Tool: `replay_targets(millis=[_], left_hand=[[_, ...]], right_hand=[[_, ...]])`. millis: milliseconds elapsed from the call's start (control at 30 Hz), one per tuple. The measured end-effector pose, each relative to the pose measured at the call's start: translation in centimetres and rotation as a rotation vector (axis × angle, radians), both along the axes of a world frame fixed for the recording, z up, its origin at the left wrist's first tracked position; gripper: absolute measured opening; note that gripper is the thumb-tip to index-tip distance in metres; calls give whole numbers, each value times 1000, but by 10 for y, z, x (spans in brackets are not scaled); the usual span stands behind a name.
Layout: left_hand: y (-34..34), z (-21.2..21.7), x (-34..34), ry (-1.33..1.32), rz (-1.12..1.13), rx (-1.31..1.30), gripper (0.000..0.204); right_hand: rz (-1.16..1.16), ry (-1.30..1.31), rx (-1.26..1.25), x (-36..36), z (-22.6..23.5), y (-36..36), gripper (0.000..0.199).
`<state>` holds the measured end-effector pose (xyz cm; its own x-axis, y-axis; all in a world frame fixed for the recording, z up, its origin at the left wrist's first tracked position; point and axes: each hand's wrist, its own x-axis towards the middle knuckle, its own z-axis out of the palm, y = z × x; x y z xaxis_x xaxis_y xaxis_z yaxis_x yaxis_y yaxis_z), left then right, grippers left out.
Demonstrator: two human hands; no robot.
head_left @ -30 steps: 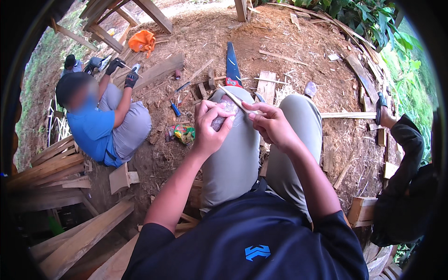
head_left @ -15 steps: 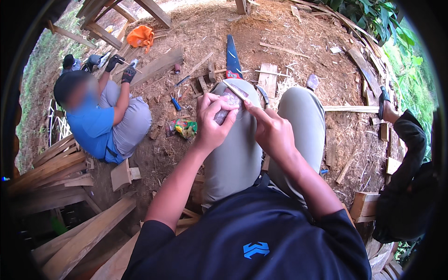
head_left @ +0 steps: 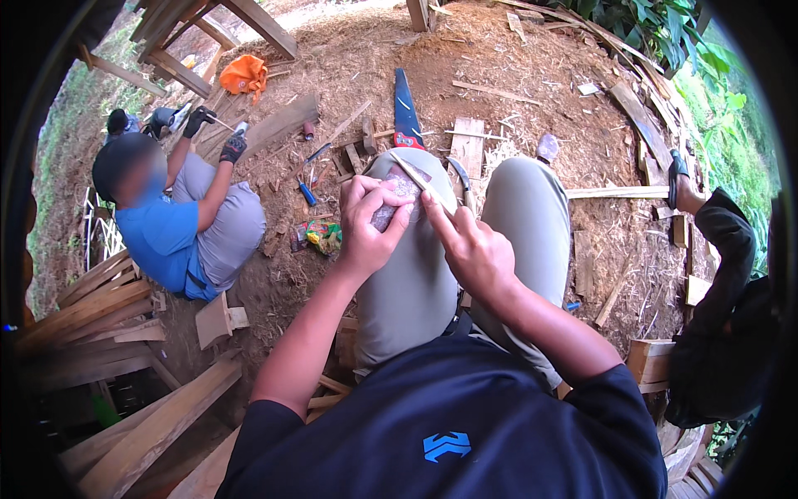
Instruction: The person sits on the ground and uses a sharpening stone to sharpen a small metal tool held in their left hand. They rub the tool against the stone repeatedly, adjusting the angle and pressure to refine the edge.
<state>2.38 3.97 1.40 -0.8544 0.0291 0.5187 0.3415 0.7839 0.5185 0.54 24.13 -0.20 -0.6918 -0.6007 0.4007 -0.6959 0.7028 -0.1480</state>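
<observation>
Two hands: you have both at work over your left thigh [head_left: 409,287], close together, each one taken up.
Left hand: your left hand [head_left: 372,214] grasps a purplish mottled piece [head_left: 400,183], fingers bent across its top and thumb nearer you; what it is made of, you cannot tell from here.
Right hand: your right hand [head_left: 478,249] grips a pale strip [head_left: 408,170], index finger stretched along it, the other fingers curled under.
Pale strip: it slants across the mottled piece above the knee, its far tip pointing ahead and to the left; it seems to touch the piece, though the exact contact is too small to make out.
Step in hand: you appear to be smoothing or shaping the strip against the piece.
Next move: this likely calls for a firm left hold and light, even pressure from the right index finger, the strip kept flat; too hard a push could snap something so slim.
Tools around: a saw [head_left: 405,108] lies beyond the knee, a hooked knife [head_left: 460,172] just beside its right, and a blue-handled tool [head_left: 307,194] on the ground [head_left: 349,75] to the left.
Co-worker: one co-worker [head_left: 162,229] in a blue shirt squats well apart on your left.
</observation>
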Motion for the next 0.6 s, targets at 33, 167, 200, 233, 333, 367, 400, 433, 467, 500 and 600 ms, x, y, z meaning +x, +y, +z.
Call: replay_targets(millis=[33, 167, 200, 233, 333, 367, 400, 433, 467, 500, 600], left_hand=[[0, -2, -3, 5, 3, -3, 11], [-4, -2, -4, 0, 18, 71, 11], [-3, -2, -4, 1, 8, 47, 10], [0, -1, -3, 2, -2, 23, 10], [0, 4, -3, -1, 5, 12, 10], [0, 0, -5, 0, 15, 62, 10], [0, -3, -6, 1, 26, 112, 10], [0, -4, -3, -15, 44, 130, 10], [-2, -3, -3, -13, 38, 128, 10], [-3, -3, -2, -10, 32, 127, 10], [-5, -5, 0, -6, 20, 122, 11]], right_hand=[[-4, 30, -1, -7, -2, -2, 69], [-12, 85, 19, -12, 1, -10, 68], [-18, 97, 22, -13, -1, -12, 67], [-33, 140, -2, -10, -6, -7, 66], [-30, 84, 1, -7, -16, -2, 66], [-36, 90, -6, -10, -12, -5, 65], [-23, 76, -23, -11, -11, -7, 65], [-11, 62, -39, -11, -11, -9, 64], [4, 57, -61, -15, -8, -11, 63], [1, -5, -122, -13, -4, -9, 63], [-9, -89, -244, -14, 12, -1, 60]])
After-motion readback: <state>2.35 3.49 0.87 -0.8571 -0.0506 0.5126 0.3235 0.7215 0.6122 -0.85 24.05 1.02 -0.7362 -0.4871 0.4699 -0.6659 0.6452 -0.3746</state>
